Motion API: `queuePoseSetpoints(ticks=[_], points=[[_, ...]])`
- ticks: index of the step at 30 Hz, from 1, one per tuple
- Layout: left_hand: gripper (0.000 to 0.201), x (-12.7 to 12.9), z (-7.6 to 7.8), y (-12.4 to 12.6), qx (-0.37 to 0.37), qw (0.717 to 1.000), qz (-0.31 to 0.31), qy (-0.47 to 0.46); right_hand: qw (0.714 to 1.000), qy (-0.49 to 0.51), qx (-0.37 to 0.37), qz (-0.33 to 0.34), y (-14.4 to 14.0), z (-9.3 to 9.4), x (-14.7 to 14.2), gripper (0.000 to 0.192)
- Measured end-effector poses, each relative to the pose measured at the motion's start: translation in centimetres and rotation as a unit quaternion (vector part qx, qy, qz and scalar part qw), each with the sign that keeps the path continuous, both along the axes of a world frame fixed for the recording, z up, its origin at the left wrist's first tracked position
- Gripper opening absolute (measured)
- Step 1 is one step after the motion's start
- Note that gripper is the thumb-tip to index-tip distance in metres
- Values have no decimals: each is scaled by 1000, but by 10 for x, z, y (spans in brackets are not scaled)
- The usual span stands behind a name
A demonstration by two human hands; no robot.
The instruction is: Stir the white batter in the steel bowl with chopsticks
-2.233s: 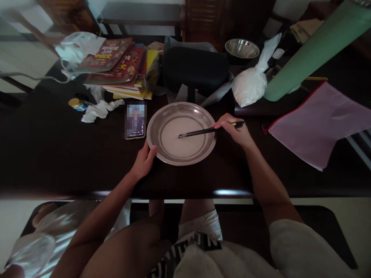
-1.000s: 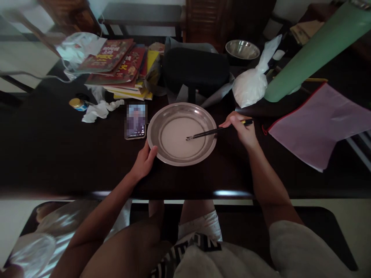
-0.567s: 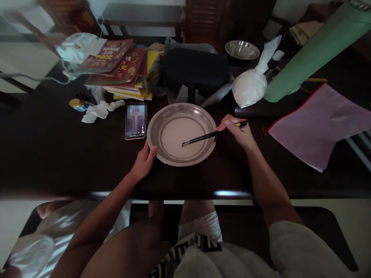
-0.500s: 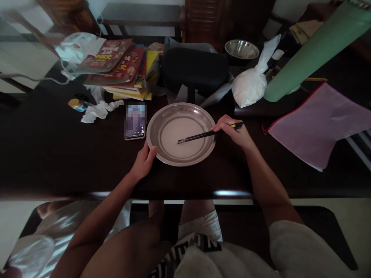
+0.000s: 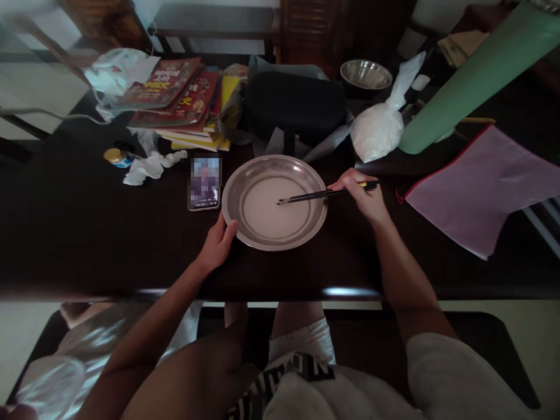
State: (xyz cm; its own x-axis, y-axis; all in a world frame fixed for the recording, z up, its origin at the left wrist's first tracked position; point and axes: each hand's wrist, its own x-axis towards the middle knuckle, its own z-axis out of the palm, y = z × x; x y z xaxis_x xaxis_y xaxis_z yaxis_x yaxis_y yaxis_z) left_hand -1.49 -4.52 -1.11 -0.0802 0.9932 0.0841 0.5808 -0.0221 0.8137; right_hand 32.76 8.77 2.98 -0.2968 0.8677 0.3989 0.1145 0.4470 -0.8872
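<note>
Round shallow steel basin (image 5: 315,230) of pale milky liquid sits near the dark table's (image 5: 65,233) front edge. Left hand (image 5: 217,244) fingers curled on its rim; right hand (image 5: 363,195) pinches black chopsticks (image 5: 306,197), tips in liquid. Looks smooth, mixing probably well along.

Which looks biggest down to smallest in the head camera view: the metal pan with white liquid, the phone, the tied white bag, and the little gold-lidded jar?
1. Metal pan, clearly the largest.
2. Tied white bag, though it lies farther back, so it may be larger than it looks.
3. Phone.
4. Gold-lidded jar, the smallest.
</note>
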Motion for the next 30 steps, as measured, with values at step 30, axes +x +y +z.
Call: queuePoseSetpoints(ticks=[30], points=[[92,-2,-3,0,7,1000,-8,14,1000,5,18,8,1,0,1,35]])
